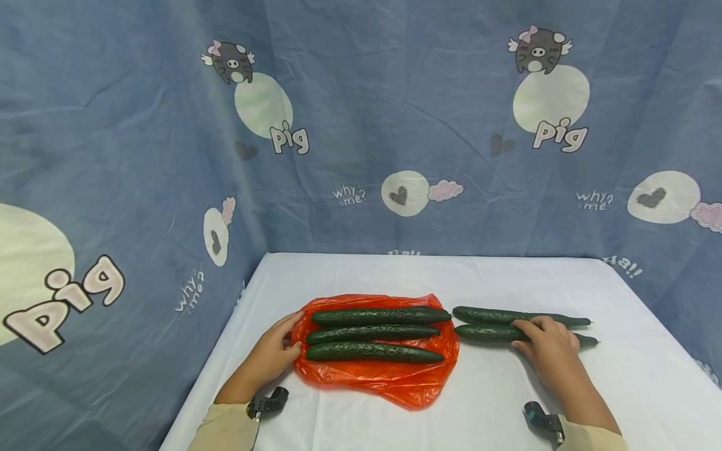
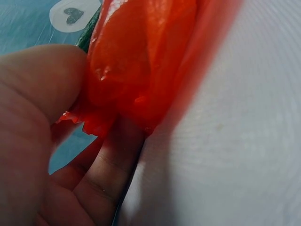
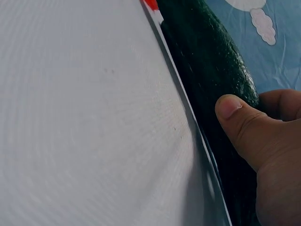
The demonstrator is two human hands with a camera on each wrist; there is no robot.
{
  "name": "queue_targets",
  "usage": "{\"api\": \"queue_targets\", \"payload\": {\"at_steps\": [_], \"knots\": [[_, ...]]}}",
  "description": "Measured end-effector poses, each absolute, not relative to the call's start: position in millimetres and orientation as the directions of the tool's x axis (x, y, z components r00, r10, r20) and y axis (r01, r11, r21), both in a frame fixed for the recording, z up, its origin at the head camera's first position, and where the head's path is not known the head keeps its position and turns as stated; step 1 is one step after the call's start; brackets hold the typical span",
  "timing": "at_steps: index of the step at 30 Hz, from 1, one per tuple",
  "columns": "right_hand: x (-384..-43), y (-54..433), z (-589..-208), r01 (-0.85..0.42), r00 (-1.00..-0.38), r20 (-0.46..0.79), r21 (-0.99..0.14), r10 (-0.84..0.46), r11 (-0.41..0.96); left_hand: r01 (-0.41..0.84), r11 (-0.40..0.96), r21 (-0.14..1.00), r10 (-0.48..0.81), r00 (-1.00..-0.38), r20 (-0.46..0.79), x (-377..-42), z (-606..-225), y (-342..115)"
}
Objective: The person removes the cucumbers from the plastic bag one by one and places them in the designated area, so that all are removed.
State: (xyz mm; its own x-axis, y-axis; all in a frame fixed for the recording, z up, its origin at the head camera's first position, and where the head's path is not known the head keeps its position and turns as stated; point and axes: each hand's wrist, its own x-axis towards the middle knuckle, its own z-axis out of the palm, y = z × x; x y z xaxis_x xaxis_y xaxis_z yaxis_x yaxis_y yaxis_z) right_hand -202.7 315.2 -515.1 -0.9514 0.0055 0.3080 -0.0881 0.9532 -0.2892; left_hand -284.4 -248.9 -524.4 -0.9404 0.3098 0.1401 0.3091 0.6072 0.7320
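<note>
Three dark green cucumbers (image 1: 373, 352) lie side by side on a crinkled red plastic bag (image 1: 417, 391). At the bag's left end my left hand (image 1: 273, 351) pinches its edge. The left wrist view shows the thumb on one side of the red plastic (image 2: 136, 61) and fingers under it. To the right, two more cucumbers lie on the white cloth. My right hand (image 1: 549, 351) grips the nearer cucumber (image 1: 487, 334) from above, towards its right end; the farther cucumber (image 1: 502, 316) lies just behind. In the right wrist view the thumb (image 3: 237, 113) presses on the near side of the cucumber (image 3: 202, 52).
A white cloth (image 1: 491, 401) covers the table. Blue printed fabric (image 1: 361, 125) hangs behind and at the left side. The left ends of the right-hand cucumbers lie close to the bag's right edge. A dark device (image 1: 271, 401) is strapped on each wrist.
</note>
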Motion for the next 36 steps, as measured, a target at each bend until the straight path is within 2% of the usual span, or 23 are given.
{"api": "queue_targets", "payload": {"at_steps": [15,23,36], "knots": [[-205.1,316.0,-517.4,-0.058,-0.953,0.302,-0.286,0.033,0.956,0.318,0.599,0.735,0.312,-0.938,0.152,-285.2,-525.7,-248.7],[-205.7,316.6,-520.6,-0.026,-0.955,0.291,-0.28,0.059,0.96,0.282,0.614,0.737,0.296,-0.948,0.116,-286.1,-524.7,-247.4],[-204.4,314.1,-521.1,0.027,-0.966,0.233,-0.327,0.108,0.945,0.263,0.63,0.731,0.288,-0.953,0.094,-285.0,-522.5,-246.5]]}}
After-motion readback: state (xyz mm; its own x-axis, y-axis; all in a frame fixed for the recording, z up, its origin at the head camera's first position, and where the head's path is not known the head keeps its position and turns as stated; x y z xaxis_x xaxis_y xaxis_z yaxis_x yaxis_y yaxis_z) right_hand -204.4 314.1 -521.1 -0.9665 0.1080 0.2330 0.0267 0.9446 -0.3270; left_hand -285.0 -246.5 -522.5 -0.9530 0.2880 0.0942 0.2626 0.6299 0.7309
